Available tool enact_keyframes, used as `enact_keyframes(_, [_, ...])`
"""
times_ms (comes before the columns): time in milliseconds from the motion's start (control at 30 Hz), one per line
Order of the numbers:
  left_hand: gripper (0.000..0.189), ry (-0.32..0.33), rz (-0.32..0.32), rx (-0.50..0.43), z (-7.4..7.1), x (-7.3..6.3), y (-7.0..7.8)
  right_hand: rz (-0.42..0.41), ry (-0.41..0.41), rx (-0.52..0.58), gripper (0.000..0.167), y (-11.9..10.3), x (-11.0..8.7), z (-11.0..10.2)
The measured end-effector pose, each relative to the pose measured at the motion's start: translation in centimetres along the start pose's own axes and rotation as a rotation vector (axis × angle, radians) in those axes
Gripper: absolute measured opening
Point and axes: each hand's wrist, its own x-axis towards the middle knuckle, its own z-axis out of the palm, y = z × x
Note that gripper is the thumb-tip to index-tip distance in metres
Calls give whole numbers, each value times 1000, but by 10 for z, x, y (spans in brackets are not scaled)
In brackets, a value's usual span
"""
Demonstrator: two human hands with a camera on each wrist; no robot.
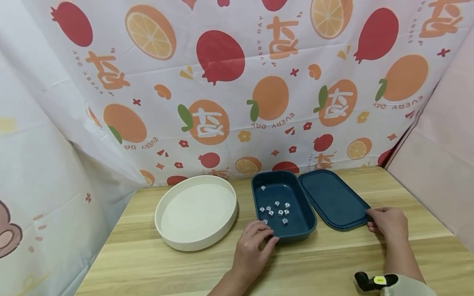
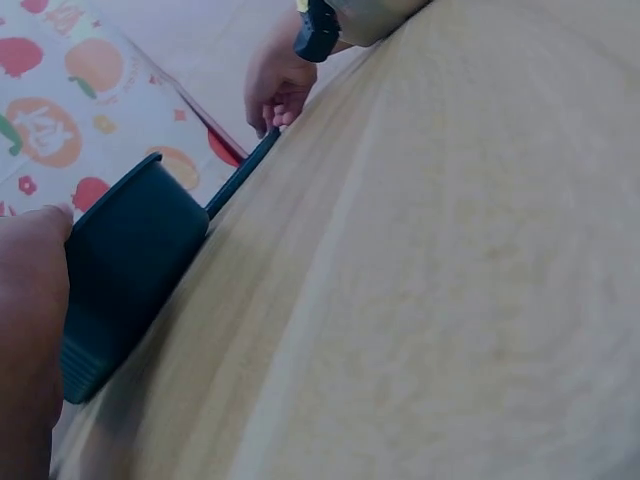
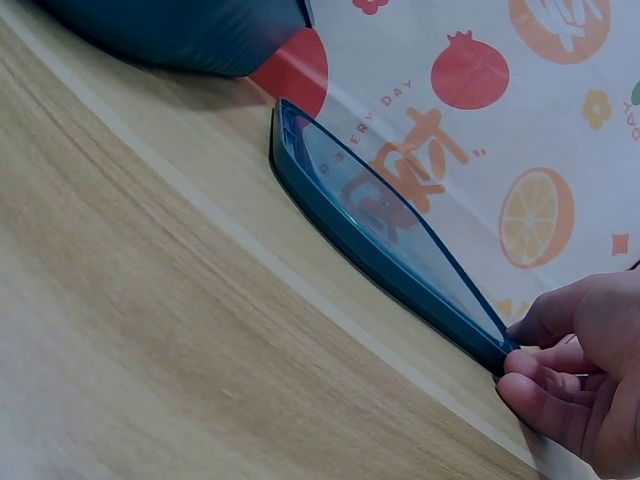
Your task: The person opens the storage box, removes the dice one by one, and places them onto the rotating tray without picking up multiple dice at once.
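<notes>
A dark blue rectangular box (image 1: pixel 305 218) stands on the table, with several white dice with dark dots (image 1: pixel 280 213) scattered on its floor. My left hand (image 1: pixel 252 248) holds the near left corner of this box, fingers and thumb at the rim. To the right lies a matching dark blue lid (image 1: pixel 333 197), its left edge close against the box. Thumb and fingers of my right hand (image 1: pixel 389 224) pinch the lid's near right corner. In the right wrist view the lid (image 3: pixel 390 235) is seen side-on, low over the wood, with the hand (image 3: pixel 590 370) at its end.
A round cream tray (image 1: pixel 196 242) with a low wall stands left of the box. The wooden table (image 1: pixel 148 263) meets a fruit-printed curtain (image 1: pixel 237 98) at the back, and pale cloth hangs at both sides.
</notes>
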Motion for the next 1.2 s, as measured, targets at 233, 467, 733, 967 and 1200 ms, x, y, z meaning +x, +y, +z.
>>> enact_keyframes(233, [22, 63, 12, -4, -15, 5, 3, -28, -7, -26, 50, -2, 2, 9])
enact_keyframes(467, [30, 136, 41, 6, -43, 19, -5, -137, 85, -183, 45, -14, -1, 15])
enact_keyframes(733, [40, 251, 20, 116, -99, 21, -42, -384, 254, -284, 33, -49, -12, 37])
enact_keyframes(967, [42, 197, -224, 298, -157, -2, -82, -556, 227, -287, 25, -72, -29, 60])
enact_keyframes(1200, [31, 16, -474, 426, -192, -26, -100, -699, 201, -292, 19, -87, -48, 86])
